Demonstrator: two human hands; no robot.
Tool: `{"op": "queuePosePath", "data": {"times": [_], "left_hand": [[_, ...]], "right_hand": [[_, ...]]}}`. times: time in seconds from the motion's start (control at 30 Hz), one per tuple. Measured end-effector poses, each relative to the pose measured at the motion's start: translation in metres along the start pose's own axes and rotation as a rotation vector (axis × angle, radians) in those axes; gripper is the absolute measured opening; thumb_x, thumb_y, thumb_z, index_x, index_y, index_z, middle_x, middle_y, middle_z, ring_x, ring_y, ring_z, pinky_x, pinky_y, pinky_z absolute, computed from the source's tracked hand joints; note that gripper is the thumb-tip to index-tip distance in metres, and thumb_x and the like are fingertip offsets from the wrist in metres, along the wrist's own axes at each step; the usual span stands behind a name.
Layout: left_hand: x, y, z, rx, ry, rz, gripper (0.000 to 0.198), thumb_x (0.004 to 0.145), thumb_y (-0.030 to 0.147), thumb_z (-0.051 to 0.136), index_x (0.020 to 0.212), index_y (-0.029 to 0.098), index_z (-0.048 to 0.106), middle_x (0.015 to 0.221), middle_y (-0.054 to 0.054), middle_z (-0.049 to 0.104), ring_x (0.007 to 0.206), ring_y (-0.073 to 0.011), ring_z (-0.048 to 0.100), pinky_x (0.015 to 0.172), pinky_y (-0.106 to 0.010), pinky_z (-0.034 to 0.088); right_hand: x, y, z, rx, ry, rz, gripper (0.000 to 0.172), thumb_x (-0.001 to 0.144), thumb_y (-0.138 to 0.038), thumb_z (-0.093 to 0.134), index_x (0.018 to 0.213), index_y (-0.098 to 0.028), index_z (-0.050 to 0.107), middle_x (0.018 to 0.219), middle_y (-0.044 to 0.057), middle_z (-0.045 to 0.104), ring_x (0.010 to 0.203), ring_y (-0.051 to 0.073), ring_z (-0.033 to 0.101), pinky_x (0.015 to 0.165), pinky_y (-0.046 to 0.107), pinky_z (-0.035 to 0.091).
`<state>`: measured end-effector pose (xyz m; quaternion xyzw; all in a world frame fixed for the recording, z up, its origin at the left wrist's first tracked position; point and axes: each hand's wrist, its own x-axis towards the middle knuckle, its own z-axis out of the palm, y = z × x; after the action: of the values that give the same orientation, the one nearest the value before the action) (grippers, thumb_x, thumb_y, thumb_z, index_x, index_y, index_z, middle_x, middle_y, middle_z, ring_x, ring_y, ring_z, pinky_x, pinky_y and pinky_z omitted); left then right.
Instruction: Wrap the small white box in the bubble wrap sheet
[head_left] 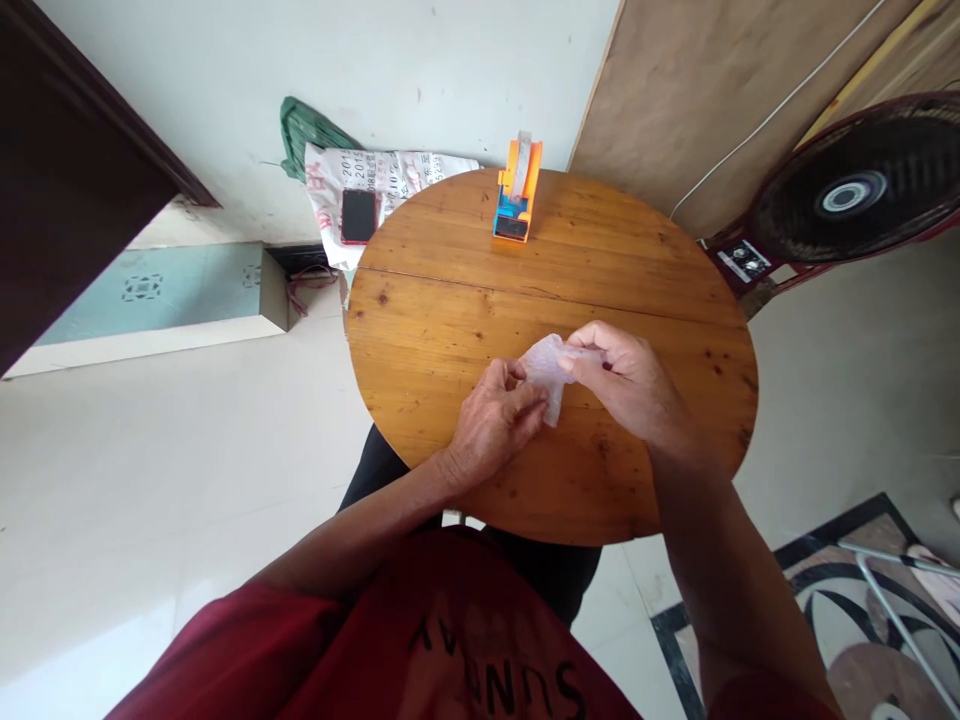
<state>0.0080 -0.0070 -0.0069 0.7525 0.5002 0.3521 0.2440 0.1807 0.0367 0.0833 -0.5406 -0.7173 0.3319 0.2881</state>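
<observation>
Between my hands, above the near part of a round wooden table (450, 300), is a thin, whitish, half-see-through sheet (545, 362), crumpled and partly folded; whether it is paper or plastic I cannot tell. My left hand (499, 415) has its fingers curled at the sheet's left and lower edge. From the right, my right hand (619, 375) pinches the upper right part between thumb and forefinger. The sheet's lower corner hangs free beside my left fingertips. An orange and blue tape dispenser (517, 190) with a roll of clear tape stands at the table's far edge.
Left of the table, a phone (358, 216) lies on a white printed bag (322, 200) by a green bag (311, 135). A large fan (847, 195) stands to the right. A pale box-like ledge (150, 295) runs along the left wall. Metal rods (892, 610) show at lower right.
</observation>
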Motion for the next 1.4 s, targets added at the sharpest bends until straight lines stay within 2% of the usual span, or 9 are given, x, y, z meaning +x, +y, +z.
{"op": "queuePosePath", "data": {"times": [0.1, 0.3, 0.47, 0.6, 0.77, 0.97, 1.1, 1.23, 1.4], "left_hand": [[-0.002, -0.002, 0.001, -0.029, 0.005, -0.028, 0.018, 0.094, 0.028, 0.062, 0.105, 0.024, 0.075, 0.114, -0.006, 0.055, 0.102, -0.0160, 0.058, 0.083, -0.028, 0.054], [-0.001, 0.005, -0.008, 0.002, -0.065, -0.080, 0.019, 0.096, 0.030, 0.060, 0.104, 0.026, 0.076, 0.101, -0.004, 0.054, 0.094, -0.0153, 0.057, 0.078, -0.027, 0.051], [-0.001, 0.005, -0.007, 0.022, -0.063, -0.061, 0.022, 0.098, 0.029, 0.055, 0.095, 0.023, 0.076, 0.094, -0.004, 0.055, 0.090, -0.0149, 0.057, 0.073, -0.024, 0.048], [-0.002, 0.001, -0.005, 0.013, -0.053, -0.062, 0.021, 0.097, 0.026, 0.056, 0.092, 0.022, 0.075, 0.091, -0.003, 0.057, 0.087, -0.0138, 0.058, 0.073, -0.024, 0.048], [-0.008, 0.000, -0.008, 0.003, -0.038, 0.003, 0.021, 0.098, 0.026, 0.055, 0.098, 0.022, 0.075, 0.096, -0.005, 0.061, 0.090, -0.0144, 0.060, 0.076, -0.024, 0.050], [-0.011, 0.001, -0.008, 0.064, -0.023, -0.044, 0.023, 0.099, 0.032, 0.055, 0.105, 0.023, 0.076, 0.099, -0.006, 0.062, 0.090, -0.0146, 0.061, 0.075, -0.024, 0.050], [-0.011, 0.001, -0.004, 0.059, 0.002, -0.038, 0.021, 0.098, 0.032, 0.057, 0.104, 0.024, 0.076, 0.096, -0.005, 0.062, 0.089, -0.0147, 0.060, 0.074, -0.024, 0.049], [-0.012, -0.001, 0.000, 0.046, 0.045, -0.026, 0.019, 0.097, 0.029, 0.059, 0.104, 0.024, 0.076, 0.096, -0.005, 0.062, 0.088, -0.0151, 0.059, 0.074, -0.024, 0.048], [-0.013, -0.001, 0.000, -0.004, 0.064, -0.031, 0.015, 0.096, 0.026, 0.059, 0.096, 0.021, 0.073, 0.095, -0.005, 0.061, 0.088, -0.0165, 0.060, 0.075, -0.026, 0.049]], "right_hand": [[-0.009, -0.004, 0.004, -0.014, 0.017, 0.006, 0.012, 0.089, -0.030, 0.063, 0.079, -0.025, 0.062, 0.076, -0.001, 0.064, 0.070, 0.016, 0.055, 0.064, 0.029, 0.043], [-0.033, -0.010, 0.022, -0.037, 0.065, 0.047, 0.016, 0.095, -0.039, 0.060, 0.084, -0.027, 0.063, 0.086, 0.000, 0.073, 0.078, 0.019, 0.065, 0.070, 0.031, 0.049], [-0.059, 0.002, 0.050, 0.076, 0.179, 0.040, 0.009, 0.096, -0.036, 0.060, 0.091, -0.030, 0.064, 0.118, 0.002, 0.076, 0.111, 0.024, 0.070, 0.093, 0.038, 0.054], [-0.067, 0.013, 0.063, 0.145, 0.253, -0.009, 0.004, 0.095, -0.031, 0.060, 0.093, -0.031, 0.064, 0.126, 0.002, 0.074, 0.124, 0.023, 0.065, 0.106, 0.043, 0.049], [-0.064, 0.014, 0.062, 0.119, 0.253, 0.008, 0.005, 0.095, -0.034, 0.060, 0.092, -0.031, 0.063, 0.122, 0.003, 0.075, 0.122, 0.024, 0.067, 0.106, 0.043, 0.051], [-0.065, 0.010, 0.055, -0.004, 0.218, -0.049, 0.010, 0.097, -0.032, 0.057, 0.095, -0.031, 0.067, 0.121, 0.002, 0.076, 0.118, 0.023, 0.069, 0.102, 0.040, 0.053], [-0.065, 0.010, 0.054, -0.083, 0.257, -0.101, 0.011, 0.098, -0.030, 0.057, 0.096, -0.030, 0.068, 0.118, 0.001, 0.077, 0.116, 0.022, 0.070, 0.103, 0.039, 0.053], [-0.064, 0.012, 0.054, -0.158, 0.318, -0.185, 0.013, 0.098, -0.027, 0.057, 0.099, -0.029, 0.069, 0.113, 0.000, 0.079, 0.107, 0.021, 0.074, 0.093, 0.036, 0.058], [-0.067, 0.017, 0.057, -0.246, 0.314, -0.226, 0.013, 0.098, -0.023, 0.057, 0.100, -0.030, 0.068, 0.112, -0.001, 0.079, 0.105, 0.020, 0.075, 0.091, 0.035, 0.059]]}}
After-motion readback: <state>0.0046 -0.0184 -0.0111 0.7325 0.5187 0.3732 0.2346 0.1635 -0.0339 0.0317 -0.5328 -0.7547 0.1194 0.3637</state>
